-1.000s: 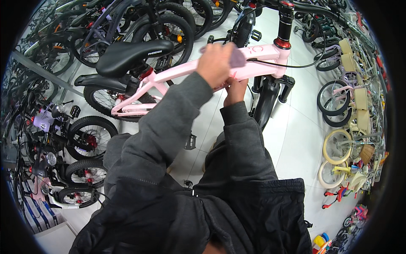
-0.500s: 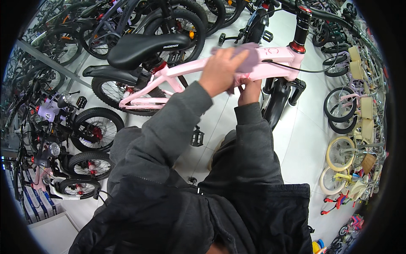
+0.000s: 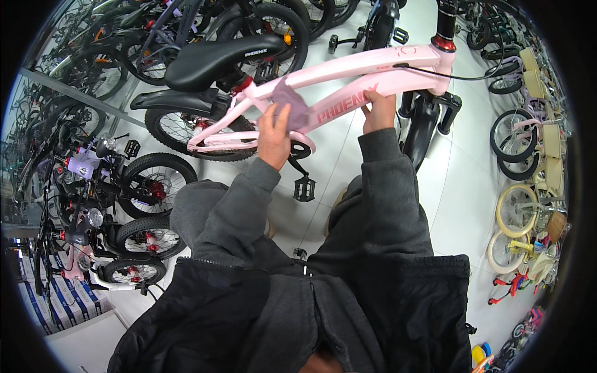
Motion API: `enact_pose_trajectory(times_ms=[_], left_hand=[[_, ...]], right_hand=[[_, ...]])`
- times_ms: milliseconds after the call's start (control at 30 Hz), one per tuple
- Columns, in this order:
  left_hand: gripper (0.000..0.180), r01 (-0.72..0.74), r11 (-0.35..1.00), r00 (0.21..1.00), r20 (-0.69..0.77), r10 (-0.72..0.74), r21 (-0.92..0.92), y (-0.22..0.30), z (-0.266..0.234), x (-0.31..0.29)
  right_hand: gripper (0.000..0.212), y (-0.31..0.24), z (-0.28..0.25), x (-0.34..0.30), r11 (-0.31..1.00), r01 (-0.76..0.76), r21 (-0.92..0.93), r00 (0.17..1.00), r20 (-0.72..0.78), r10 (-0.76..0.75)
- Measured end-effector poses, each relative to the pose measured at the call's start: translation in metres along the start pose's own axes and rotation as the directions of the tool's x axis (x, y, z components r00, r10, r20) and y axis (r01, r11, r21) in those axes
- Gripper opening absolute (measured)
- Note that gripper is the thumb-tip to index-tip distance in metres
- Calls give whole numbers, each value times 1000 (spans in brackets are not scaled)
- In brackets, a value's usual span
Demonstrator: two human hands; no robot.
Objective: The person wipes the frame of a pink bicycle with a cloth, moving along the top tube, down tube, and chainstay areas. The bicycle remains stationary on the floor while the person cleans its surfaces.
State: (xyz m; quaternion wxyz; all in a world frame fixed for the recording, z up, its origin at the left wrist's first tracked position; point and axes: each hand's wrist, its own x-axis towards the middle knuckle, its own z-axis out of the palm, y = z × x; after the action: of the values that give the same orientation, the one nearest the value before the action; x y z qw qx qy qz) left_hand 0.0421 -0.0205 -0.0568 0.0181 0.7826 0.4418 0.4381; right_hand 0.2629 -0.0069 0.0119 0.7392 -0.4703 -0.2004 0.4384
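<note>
A pink bicycle frame (image 3: 351, 102) stands across in front of me, with a black saddle (image 3: 224, 59) at its left and the front fork at its right. My left hand (image 3: 273, 140) holds a crumpled mauve cloth (image 3: 291, 105) against the frame, near the lower end of the thick lower tube, just above the crank. Part of the cloth drapes over the upper tube. Farther right, my right hand (image 3: 380, 114) grips the underside of the lower tube, its thumb and fingers on the pink surface. A black pedal (image 3: 304, 188) hangs below my left hand.
Parked bicycles crowd the left and the back, including small ones with black tyres (image 3: 155, 186). On the right are more bikes, some with cream tyres (image 3: 516, 210). White boxes (image 3: 68, 298) stand at lower left. White tiles (image 3: 348, 168) cover the floor.
My left hand has moved left and down with the cloth, from the upper tube to the lower tube near the crank. My right hand stays at the lower tube, whose red lettering now shows.
</note>
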Motion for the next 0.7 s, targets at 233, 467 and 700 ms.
enact_pose_trajectory(times_ms=[233, 467, 700], left_hand=[[48, 180, 982, 898, 397, -190, 62, -34, 46, 17], [52, 345, 876, 931, 239, -275, -337, 22, 76, 55], [60, 96, 924, 994, -10, -107, -371, 108, 82, 79]], right_hand=[[50, 0, 4, -1, 1000, 26, -11, 999, -34, -26], [37, 3, -1, 1, 994, -12, 105, 1000, -25, 14], [47, 1, -3, 2, 940, -89, 328, 993, 106, 57]])
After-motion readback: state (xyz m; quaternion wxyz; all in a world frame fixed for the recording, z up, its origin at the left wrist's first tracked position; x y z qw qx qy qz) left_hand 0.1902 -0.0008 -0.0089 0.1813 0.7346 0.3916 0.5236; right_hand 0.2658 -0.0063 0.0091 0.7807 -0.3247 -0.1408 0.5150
